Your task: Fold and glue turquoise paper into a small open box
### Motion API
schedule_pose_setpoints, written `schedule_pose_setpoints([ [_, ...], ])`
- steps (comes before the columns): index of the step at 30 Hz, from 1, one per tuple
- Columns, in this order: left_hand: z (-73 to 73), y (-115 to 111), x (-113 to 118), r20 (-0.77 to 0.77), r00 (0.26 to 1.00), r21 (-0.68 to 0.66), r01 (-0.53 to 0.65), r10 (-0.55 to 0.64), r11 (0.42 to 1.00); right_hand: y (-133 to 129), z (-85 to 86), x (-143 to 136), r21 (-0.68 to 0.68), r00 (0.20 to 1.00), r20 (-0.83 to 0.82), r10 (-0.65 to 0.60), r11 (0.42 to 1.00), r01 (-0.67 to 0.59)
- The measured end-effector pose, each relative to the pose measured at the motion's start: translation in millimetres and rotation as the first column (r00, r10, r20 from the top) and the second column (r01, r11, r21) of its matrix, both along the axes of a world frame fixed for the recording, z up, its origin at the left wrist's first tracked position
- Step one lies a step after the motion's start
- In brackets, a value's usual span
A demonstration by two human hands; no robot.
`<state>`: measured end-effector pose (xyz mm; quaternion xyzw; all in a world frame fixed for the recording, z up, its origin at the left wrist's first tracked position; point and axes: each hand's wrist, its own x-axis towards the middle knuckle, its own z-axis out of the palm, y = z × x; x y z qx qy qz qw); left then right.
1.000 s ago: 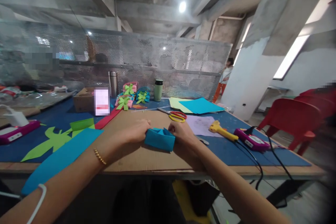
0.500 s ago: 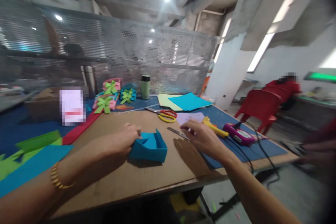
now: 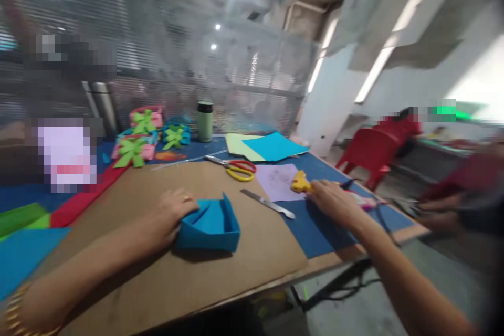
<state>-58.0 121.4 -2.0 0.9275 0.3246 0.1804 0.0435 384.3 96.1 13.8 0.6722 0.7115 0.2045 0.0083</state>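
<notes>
My left hand (image 3: 177, 213) is closed on the left side of an open blue folded paper box (image 3: 210, 236), which rests on the brown board. The box's right end flap stands up. Over on the right, my right hand (image 3: 331, 199) has its fingers wrapped round a yellow glue gun (image 3: 301, 182); most of the gun's body is hidden under the hand. Between the hands lies a flat metal knife-like tool (image 3: 268, 203), partly over a lilac sheet (image 3: 277, 176). Behind it are scissors (image 3: 240, 170) with red and yellow handles.
Blue and pale green sheets (image 3: 275, 145) lie at the back near a green bottle (image 3: 205, 122). Paper bundles with green bows (image 3: 132, 151) sit at back left. Green and blue paper (image 3: 29, 257) lies front left. Beyond the table are a red chair (image 3: 366, 152) and people.
My right hand has moved right, from beside the metal tool onto the glue gun. My left hand still holds the box. The view has turned right.
</notes>
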Motion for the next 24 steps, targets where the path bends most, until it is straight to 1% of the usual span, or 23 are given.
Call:
schedule_pose_setpoints([
  [2, 10.6, -3.5, 1.3, -0.007, 0.999, -0.075, -0.032, 0.032, 0.997, 12.6, -8.7, 10.3, 0.065, 1.000, -0.028, 0.008, 0.998, -0.006],
  [4, 17.6, -5.8, 2.3, -0.013, 0.999, -0.107, -0.038, 0.036, 0.994, 22.0, -16.6, 21.8, 0.110, 0.993, -0.066, 0.097, 0.990, -0.089],
  [5, 19.3, -6.3, 2.3, -0.020, 0.999, -0.109, -0.033, 0.031, 0.994, 25.0, -19.7, 26.6, 0.143, 0.989, -0.085, 0.119, 0.984, -0.106],
  [8, 18.9, -5.4, 1.0, -0.025, 1.000, -0.097, 0.005, -0.008, 0.995, 27.8, -23.1, 32.3, 0.200, 0.978, -0.139, 0.156, 0.972, -0.126],
  [10, 16.7, -3.7, 0.1, -0.012, 0.999, -0.097, 0.031, -0.032, 0.995, 26.0, -18.1, 27.0, 0.220, 0.970, -0.199, 0.141, 0.971, -0.096],
  [12, 15.4, -2.8, -0.1, -0.004, 0.999, -0.101, 0.036, -0.036, 0.994, 21.1, -6.0, 14.1, 0.244, 0.947, -0.293, 0.134, 0.968, -0.061],
  [14, 15.9, -3.4, 0.7, -0.009, 1.000, -0.105, 0.021, -0.022, 0.994, 13.3, 11.5, -5.0, 0.233, 0.890, -0.417, 0.185, 0.968, -0.092],
  [15, 16.7, -4.3, 1.2, -0.016, 1.000, -0.115, 0.006, -0.008, 0.993, 8.7, 21.0, -16.1, 0.197, 0.843, -0.493, 0.212, 0.972, -0.129],
  [17, 19.1, -6.4, 2.4, -0.012, 1.000, -0.152, -0.019, 0.017, 0.988, -0.2, 38.5, -40.0, 0.077, 0.738, -0.639, 0.215, 0.973, -0.217],
  [19, 21.3, -8.1, 3.4, 0.024, 0.999, -0.190, -0.025, 0.030, 0.981, -5.9, 50.9, -64.0, -0.007, 0.631, -0.743, 0.224, 0.940, -0.342],
  [20, 22.1, -8.6, 3.8, 0.043, 0.998, -0.201, -0.028, 0.037, 0.979, -6.9, 54.9, -75.4, -0.037, 0.599, -0.769, 0.223, 0.920, -0.390],
  [22, 22.5, -8.5, 4.7, 0.063, 0.997, -0.203, -0.031, 0.044, 0.979, -5.3, 59.1, -96.2, -0.077, 0.561, -0.793, 0.237, 0.875, -0.477],
  [24, 21.8, -7.4, 5.5, 0.063, 0.997, -0.199, -0.038, 0.051, 0.979, -0.3, 59.7, -113.2, -0.080, 0.522, -0.808, 0.274, 0.826, -0.558],
])
